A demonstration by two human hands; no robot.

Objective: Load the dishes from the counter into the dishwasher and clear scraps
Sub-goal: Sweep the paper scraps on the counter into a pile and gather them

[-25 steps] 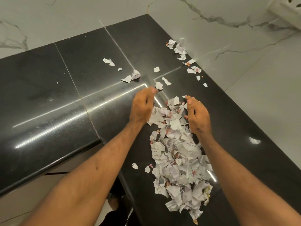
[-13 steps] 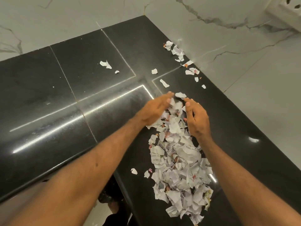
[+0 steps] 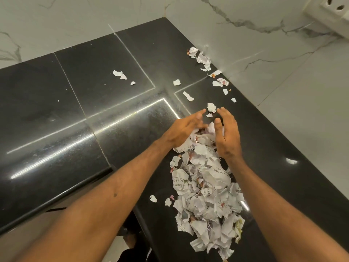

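Fingers: your fingers point(image 3: 198, 116) are stretched out and relaxed, not clenched, and they grip nothing. The fingertips of both hands nearly meet, with one crumpled scrap point(image 3: 211, 107) between them.
Left hand: your left hand point(image 3: 184, 130) rests against the left side of the heap's far end, just right of the frame's centre.
Right hand: your right hand point(image 3: 227, 137) faces it from the right with the palm turned inward. The two hands cup the top of the heap between them.
Where the scraps are: the pile of torn paper scraps point(image 3: 205, 188) runs from between your hands down toward the bottom of the frame, right of centre, between your forearms.
How they look: crumpled white and grey pieces with black print, a few with pink or red marks, and one yellowish piece near the lower right edge.
Strays: there is a wall-side cluster point(image 3: 203, 58) at upper right, a white strip point(image 3: 188, 96) above your hands, a small pair point(image 3: 120, 74) at upper left of centre, and two bits point(image 3: 153, 198) just left of the heap.
Counter: the black stone counter point(image 3: 90, 114) is glossy, with pale seams and glare streaks.
Wall: the marble wall point(image 3: 283, 76) is white with grey veins, and a socket point(image 3: 330, 10) sits in the top right corner.
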